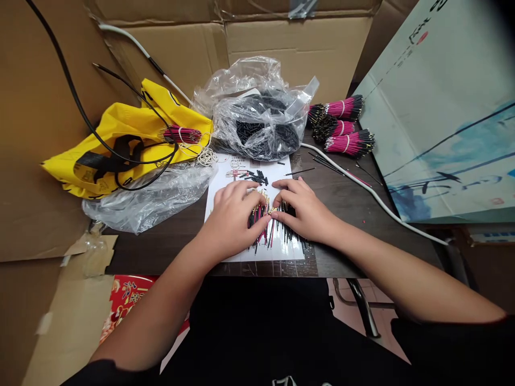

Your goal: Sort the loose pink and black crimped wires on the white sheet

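A spread of short black and pink wires [262,236] with gold-coloured tips lies on a white sheet of paper [233,253]. From the left, my left hand [235,214] curls its thumb and fingers over part of these wires. Facing it, my right hand [308,209] has its thumb and index finger closed around gold tips near the middle of the spread. The thumb tips of both hands almost meet. My palms and bent fingers hide some of the wires. Just beyond my fingertips, several short black tube pieces [257,177] are scattered on the paper.
Behind the paper sits a clear plastic bag [265,126] with black pieces inside. A yellow bag [120,126] carries a pink wire bundle [185,134] and string [207,155]. Tied pink-and-black bundles [349,143] lie back right. A white cable [374,195] crosses the dark table [333,244]. Cardboard [298,59] stands behind.
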Tool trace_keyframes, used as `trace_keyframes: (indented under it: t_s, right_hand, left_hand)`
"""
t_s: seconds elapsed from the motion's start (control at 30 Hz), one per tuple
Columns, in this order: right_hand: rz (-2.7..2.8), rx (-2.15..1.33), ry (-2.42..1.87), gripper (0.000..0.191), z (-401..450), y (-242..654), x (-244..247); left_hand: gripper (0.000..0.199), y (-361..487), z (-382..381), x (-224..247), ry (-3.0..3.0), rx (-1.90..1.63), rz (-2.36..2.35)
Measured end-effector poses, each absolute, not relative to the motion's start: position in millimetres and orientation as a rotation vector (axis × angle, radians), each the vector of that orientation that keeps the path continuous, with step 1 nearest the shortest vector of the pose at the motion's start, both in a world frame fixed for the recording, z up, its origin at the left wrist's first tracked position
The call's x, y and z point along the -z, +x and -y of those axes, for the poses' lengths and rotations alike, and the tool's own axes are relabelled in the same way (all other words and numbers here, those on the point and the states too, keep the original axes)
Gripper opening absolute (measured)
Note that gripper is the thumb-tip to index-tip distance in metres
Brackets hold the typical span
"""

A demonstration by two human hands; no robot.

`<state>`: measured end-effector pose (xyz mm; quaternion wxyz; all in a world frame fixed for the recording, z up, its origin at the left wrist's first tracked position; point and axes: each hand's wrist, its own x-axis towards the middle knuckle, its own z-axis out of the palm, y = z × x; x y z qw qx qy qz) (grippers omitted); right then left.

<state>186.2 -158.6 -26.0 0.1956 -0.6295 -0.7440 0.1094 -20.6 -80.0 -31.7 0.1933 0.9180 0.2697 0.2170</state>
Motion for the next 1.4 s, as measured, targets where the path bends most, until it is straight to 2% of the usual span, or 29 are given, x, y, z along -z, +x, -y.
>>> trace_keyframes:
  t_s: [0.23,0.53,0.63,0.73,0.87,1.03,1.17,1.4]
  right_hand:
    - [2.053,-0.544,-1.643,0.008,159,203,12]
    - [1.922,-0.706,-1.481,0.016,163,211,-6]
    - [1.843,-0.612,-1.442,0.016,164,209,-6]
    - [1.871,-0.364,-1.528,0.026,165,204,0]
    - [2.108,-0.135,-1.692,0.028,168,190,12]
    - [2.227,-0.017,-1.768,0.036,170,177,21]
    - [2.231,-0.05,-1.771,0.029,168,179,23]
    - [2.162,-0.282,-1.73,0.01,163,185,27]
  left_hand:
    - [0.017,-8,82,38,2.506,-0.625,-0.662]
    - [0.016,-3,87,33,2.445,-0.741,-0.535]
    - [0.014,-5,86,27,2.379,-0.788,-0.5]
    - [0.015,-17,81,20,2.235,-0.915,-0.564]
    - [0.015,-49,74,24,2.162,-1.027,-0.917]
    - [0.019,-92,81,51,2.374,-0.853,-1.412]
    - [0.019,-103,91,66,2.423,-0.708,-1.496]
    - [0.019,-99,93,65,2.472,-0.758,-1.385]
